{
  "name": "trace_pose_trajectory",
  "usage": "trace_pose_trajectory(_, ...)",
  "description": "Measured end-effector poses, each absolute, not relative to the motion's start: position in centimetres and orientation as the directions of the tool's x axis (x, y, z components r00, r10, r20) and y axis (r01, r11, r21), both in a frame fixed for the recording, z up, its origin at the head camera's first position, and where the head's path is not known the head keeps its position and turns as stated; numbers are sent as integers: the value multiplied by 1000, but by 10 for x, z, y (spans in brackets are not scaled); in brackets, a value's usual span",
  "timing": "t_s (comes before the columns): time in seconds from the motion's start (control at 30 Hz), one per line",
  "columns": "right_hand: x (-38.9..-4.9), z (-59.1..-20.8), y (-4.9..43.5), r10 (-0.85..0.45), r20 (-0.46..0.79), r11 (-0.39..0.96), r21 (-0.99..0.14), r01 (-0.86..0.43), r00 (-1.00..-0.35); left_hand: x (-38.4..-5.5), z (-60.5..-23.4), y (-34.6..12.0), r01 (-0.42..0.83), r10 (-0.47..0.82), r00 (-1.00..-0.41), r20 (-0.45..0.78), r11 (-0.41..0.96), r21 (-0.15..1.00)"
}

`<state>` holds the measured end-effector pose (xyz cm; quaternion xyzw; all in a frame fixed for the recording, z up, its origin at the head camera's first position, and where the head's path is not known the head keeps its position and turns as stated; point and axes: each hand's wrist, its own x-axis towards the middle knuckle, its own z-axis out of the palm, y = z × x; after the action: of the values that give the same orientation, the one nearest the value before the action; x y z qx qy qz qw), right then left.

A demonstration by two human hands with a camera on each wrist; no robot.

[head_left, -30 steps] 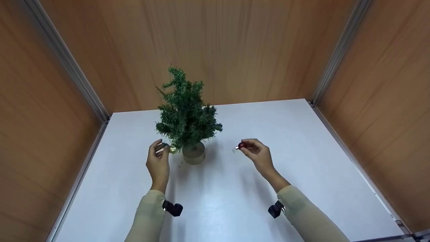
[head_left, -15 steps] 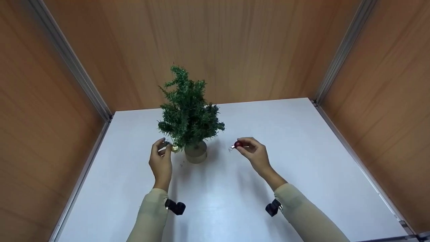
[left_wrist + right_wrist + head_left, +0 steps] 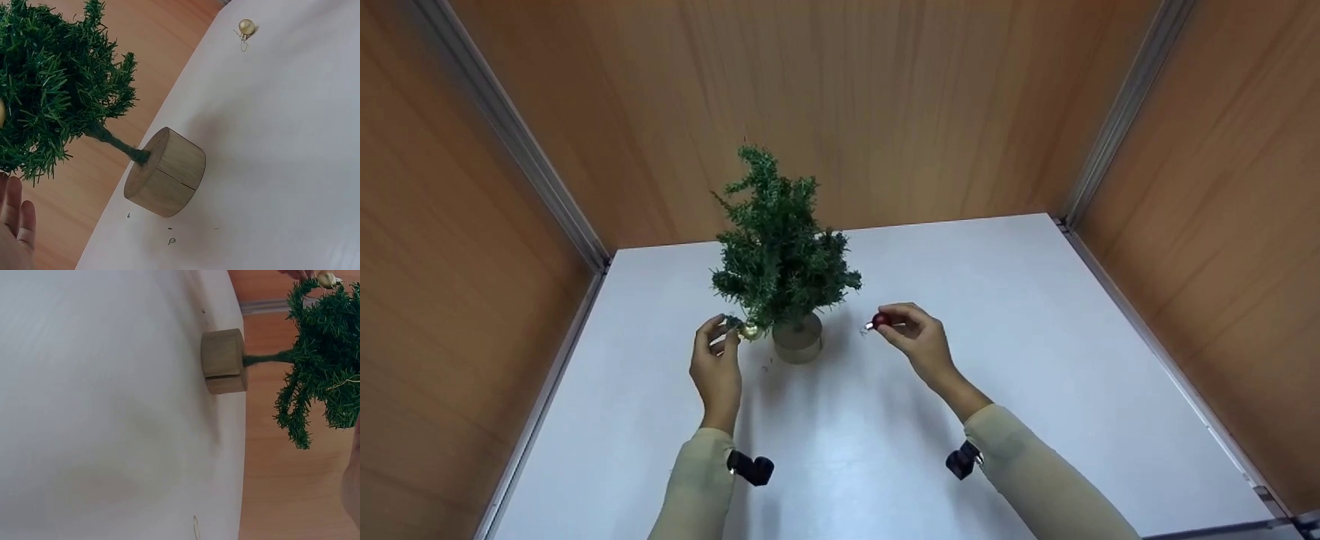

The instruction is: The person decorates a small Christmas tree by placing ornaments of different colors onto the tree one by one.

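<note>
A small artificial Christmas tree (image 3: 780,240) stands upright on a round wooden base (image 3: 169,174). My left hand (image 3: 717,371) is at its lower left, thumb and fingers pinching a branch tip (image 3: 731,322). A gold bauble (image 3: 750,331) hangs at that branch, right beside the fingertips; in the right wrist view this gold bauble (image 3: 326,279) shows at the top edge. Right of the tree, my right hand (image 3: 924,346) pinches a dark red bauble (image 3: 881,320) between thumb and fingers. Its silver cap and thin loop point toward the tree. The red ball is hidden in both wrist views.
Another gold bauble (image 3: 246,26) with a loop lies on the white table (image 3: 840,465). Tiny dark bits (image 3: 172,241) are scattered near the base. Wood-grain panels (image 3: 885,112) wall in the back and both sides.
My right hand has moved left with the red bauble, closer to the tree. My left hand keeps its pinch on the branch and has hardly moved.
</note>
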<state>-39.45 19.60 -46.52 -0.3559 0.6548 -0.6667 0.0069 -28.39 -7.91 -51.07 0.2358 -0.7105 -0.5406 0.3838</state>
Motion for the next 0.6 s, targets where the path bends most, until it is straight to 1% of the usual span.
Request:
trace_pose_trajectory(0.17, -391, -467, 192, -477, 469, -126, -874, -470, -744, -281, -515, -79, 77, -755, -585, 298, 314, 946)
trace_pose_trajectory(0.33, -388, -466, 189, -499, 456, -136, -881, -454, -737, -279, -519, -78, 71, -770, -576, 276, 289, 955)
trace_pose_trajectory(0.6, -386, -466, 183, -493, 450, -155, -888, -434, -745, -276, -526, -74, 50, -777, -585, 233, 253, 966)
